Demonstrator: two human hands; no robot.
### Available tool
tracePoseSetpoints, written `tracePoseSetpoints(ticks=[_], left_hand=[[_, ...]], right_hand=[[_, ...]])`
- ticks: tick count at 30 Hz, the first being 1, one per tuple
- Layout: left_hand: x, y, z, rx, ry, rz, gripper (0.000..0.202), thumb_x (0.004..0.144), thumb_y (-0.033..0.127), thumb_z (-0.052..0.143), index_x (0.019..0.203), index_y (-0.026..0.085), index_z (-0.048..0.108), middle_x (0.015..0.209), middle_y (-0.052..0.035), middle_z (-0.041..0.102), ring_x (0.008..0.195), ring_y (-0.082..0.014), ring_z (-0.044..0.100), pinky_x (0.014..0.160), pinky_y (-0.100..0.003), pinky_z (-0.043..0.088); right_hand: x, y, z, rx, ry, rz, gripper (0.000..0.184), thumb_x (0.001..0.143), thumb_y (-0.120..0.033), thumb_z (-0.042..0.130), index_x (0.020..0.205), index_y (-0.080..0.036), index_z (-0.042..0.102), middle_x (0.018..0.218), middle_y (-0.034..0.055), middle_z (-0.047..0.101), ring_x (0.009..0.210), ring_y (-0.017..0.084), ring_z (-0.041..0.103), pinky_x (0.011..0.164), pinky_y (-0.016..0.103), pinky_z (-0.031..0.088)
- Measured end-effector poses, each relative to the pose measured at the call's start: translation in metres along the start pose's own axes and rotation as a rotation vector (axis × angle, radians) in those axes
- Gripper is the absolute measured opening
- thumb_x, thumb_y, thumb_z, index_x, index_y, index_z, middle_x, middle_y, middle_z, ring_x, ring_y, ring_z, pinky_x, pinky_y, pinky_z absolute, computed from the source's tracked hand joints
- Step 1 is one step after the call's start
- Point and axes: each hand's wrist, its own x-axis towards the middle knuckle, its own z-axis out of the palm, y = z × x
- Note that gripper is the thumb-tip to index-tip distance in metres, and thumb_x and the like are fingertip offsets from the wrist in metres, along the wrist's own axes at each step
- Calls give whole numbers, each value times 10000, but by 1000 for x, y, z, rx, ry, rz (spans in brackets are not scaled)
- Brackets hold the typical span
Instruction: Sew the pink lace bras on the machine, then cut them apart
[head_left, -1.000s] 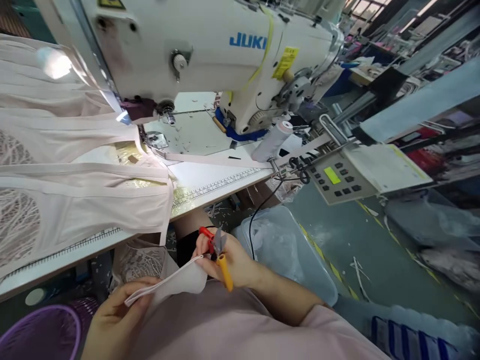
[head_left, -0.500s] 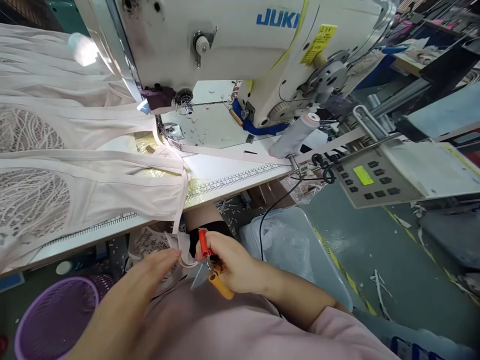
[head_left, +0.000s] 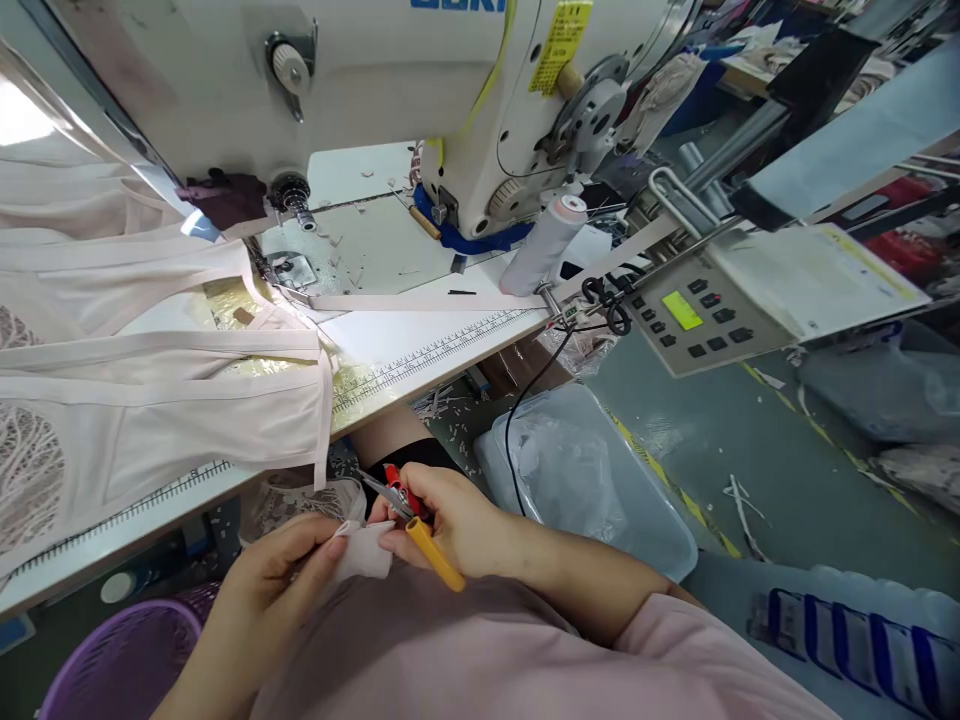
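Note:
My left hand pinches a small pale fabric piece between thumb and fingers, low in front of my body. Scissors with one orange and one red handle are in my right hand, blades pointing up and left. The fingertips of that hand also touch the fabric's right side. Above my hands, pale pink bras with lace cups are spread over the sewing table, a strap end hanging over its edge. More lace fabric lies below that edge, partly hidden behind my left hand.
A white sewing machine stands over the table. Pale tape runs from it past a thread cone to a control box. Below right is a clear plastic bin; a purple basket stands at lower left.
My left hand has closed on the pale fabric and raised it beside my right hand. The scissors' blades have swung from pointing down to up-left. The view has shifted rightward.

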Motion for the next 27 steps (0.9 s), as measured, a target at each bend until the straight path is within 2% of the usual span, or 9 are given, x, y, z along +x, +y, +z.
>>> tracePoseSetpoints(ticks=[6,10,13,16,20,23,27], left_hand=[[-3,-6,-1,-111,57,-120,240,825,421,619,841,223,754,831,-41,723,758,-173,649,674,-208,511],[-3,-5,0,-169,61,-175,272,811,460,631,841,223,762,858,-53,724,774,-185,646,691,-223,514],[-1,-4,4,-213,23,-184,295,820,477,612,801,217,750,783,-42,704,731,-176,627,643,-212,496],[2,-1,8,-252,-40,-179,325,838,477,584,742,203,729,696,-31,668,678,-161,597,603,-207,464],[6,5,15,-355,-40,-147,353,846,467,567,677,189,703,662,-26,641,633,-142,551,577,-212,425],[9,8,19,-438,-35,-143,347,834,444,582,629,179,672,608,-7,600,591,-126,511,558,-213,400],[10,8,20,-508,-31,-187,356,809,455,594,602,172,651,560,8,571,540,-115,471,522,-217,378]], right_hand=[[2,3,6,5,44,23,248,752,-305,674,782,-194,454,814,7,586,675,119,516,581,220,413],[3,4,3,5,50,-26,318,790,-435,638,787,-201,424,777,-2,530,664,121,486,567,226,396],[8,6,-14,-79,-108,-36,482,741,-608,647,776,-208,382,767,-7,497,639,117,445,553,234,380],[16,10,-39,-298,-381,-27,661,588,-745,695,746,-225,319,726,-34,427,599,107,387,524,237,342],[23,12,-61,-528,-699,-11,651,647,-789,621,714,-225,301,670,-52,362,554,96,331,507,235,292],[20,10,-64,-578,-796,-30,613,708,-771,586,711,-217,325,682,-44,367,556,92,330,505,225,285],[16,4,-61,-659,-776,-25,583,737,-736,594,697,-209,348,667,-44,368,542,91,305,482,223,247]])
